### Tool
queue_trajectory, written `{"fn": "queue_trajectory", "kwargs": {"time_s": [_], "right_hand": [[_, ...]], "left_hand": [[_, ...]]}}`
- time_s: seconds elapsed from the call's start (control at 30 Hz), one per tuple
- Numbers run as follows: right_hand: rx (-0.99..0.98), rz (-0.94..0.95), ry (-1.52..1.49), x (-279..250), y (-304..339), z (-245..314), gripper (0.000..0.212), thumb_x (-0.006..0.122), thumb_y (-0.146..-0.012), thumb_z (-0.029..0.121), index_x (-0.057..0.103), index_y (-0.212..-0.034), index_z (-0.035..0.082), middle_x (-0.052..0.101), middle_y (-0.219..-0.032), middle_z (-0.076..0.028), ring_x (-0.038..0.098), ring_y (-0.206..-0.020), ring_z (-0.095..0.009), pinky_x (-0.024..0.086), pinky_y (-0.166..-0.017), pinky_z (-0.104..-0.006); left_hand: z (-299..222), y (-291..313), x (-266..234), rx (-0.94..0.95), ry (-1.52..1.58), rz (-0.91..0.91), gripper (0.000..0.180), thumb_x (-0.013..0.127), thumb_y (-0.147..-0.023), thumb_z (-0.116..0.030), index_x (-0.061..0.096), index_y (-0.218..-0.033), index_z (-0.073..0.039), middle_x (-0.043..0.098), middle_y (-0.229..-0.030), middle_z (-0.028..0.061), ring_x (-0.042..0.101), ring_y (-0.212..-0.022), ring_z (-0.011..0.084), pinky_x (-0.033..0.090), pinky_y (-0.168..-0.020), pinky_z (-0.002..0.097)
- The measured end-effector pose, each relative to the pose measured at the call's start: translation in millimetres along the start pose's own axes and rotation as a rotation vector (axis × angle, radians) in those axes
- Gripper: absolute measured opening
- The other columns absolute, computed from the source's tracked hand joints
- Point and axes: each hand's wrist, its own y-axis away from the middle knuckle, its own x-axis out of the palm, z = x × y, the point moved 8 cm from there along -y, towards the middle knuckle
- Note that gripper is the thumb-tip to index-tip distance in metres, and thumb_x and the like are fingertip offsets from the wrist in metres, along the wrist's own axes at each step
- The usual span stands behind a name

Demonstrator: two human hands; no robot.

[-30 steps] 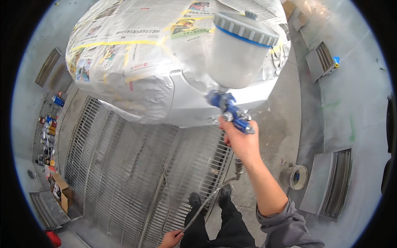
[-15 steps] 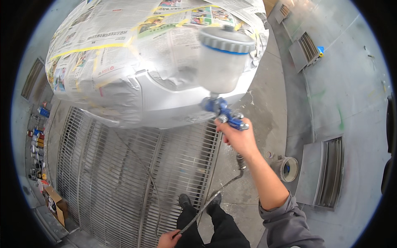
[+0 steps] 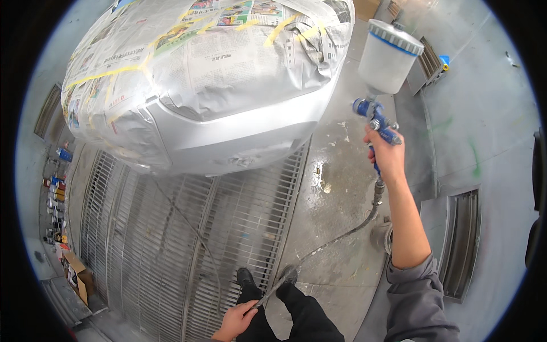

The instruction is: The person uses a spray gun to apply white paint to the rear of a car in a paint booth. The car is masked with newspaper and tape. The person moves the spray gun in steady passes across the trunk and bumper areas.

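Note:
My right hand (image 3: pixel 387 151) is wrapped round the handle of a blue spray gun (image 3: pixel 377 121), held out to the right. On top of the gun a translucent paint cup (image 3: pixel 387 64) with a grey lid leans slightly. An air hose (image 3: pixel 347 232) hangs from the handle and loops back across my legs. Low in the view, my left hand (image 3: pixel 238 319) pinches that hose in front of my thigh. Ahead stands a car covered in newspaper (image 3: pixel 228 62) and yellow tape. Its bare silver bumper (image 3: pixel 245 137) lies to the left of the gun, apart from it.
Metal floor grating (image 3: pixel 154 245) spans the left, with a hose stretch lying over it. Paint cans (image 3: pixel 57 194) and an open cardboard box (image 3: pixel 80 276) line the left wall. A bucket (image 3: pixel 380 236) stands beside my right forearm. Louvred vents (image 3: pixel 462 245) sit in the right wall.
My right hand has swung the spray gun rightward, past the bumper's right end, drawing the hose along. My left hand, still on the hose, has come up slightly. The view has shifted a little.

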Motion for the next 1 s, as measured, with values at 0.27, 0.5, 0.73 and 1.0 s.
{"fn": "queue_trajectory", "kwargs": {"time_s": [0.27, 0.5, 0.73, 1.0], "right_hand": [[-0.059, -0.126, 0.027, -1.4, 16.4, -19.3, 0.027, 0.080, -0.091, 0.022, 0.071, -0.084, -0.002, 0.063, -0.068, -0.001, 0.056, -0.054, -0.009, 0.045, -0.051, -0.0287], [-0.045, 0.105, 0.022, 95.5, 98.3, 2.0, 0.017, 0.078, -0.094, 0.014, 0.075, -0.097, -0.002, 0.061, -0.069, 0.002, 0.052, -0.060, -0.006, 0.043, -0.056, -0.0271], [-0.238, 0.206, 0.006, 206.8, 186.0, 46.7, 0.033, 0.081, -0.093, 0.014, 0.075, -0.122, -0.001, 0.070, -0.076, -0.003, 0.057, -0.071, -0.005, 0.052, -0.068, -0.0262], [-0.448, 0.339, -0.077, 326.2, 260.5, 85.9, 0.038, 0.082, -0.091, 0.017, 0.075, -0.125, 0.001, 0.068, -0.075, 0.000, 0.055, -0.071, -0.005, 0.051, -0.068, -0.0260]], "left_hand": [[-12.6, -10.4, 4.5, -0.078, -0.162, -0.038, 0.032, 0.074, -0.097, -0.028, 0.075, -0.127, -0.017, 0.069, -0.086, 0.0091, 0.070, -0.078, 0.0317, 0.055, -0.067, 0.0412], [15.1, 19.3, -28.7, -0.020, -0.350, -0.154, 0.025, 0.075, -0.095, -0.033, 0.080, -0.117, -0.021, 0.066, -0.081, 0.0035, 0.068, -0.069, 0.0285, 0.053, -0.058, 0.0408], [73.6, 66.5, -77.0, -0.019, -0.400, -0.193, 0.024, 0.078, -0.091, -0.032, 0.081, -0.112, -0.022, 0.065, -0.075, 0.0016, 0.068, -0.064, 0.0266, 0.053, -0.054, 0.0406], [133.3, 81.4, -128.0, 0.034, -0.432, -0.334, 0.019, 0.082, -0.087, -0.032, 0.082, -0.102, -0.021, 0.063, -0.071, 0.0011, 0.066, -0.060, 0.0255, 0.050, -0.052, 0.0392]]}}
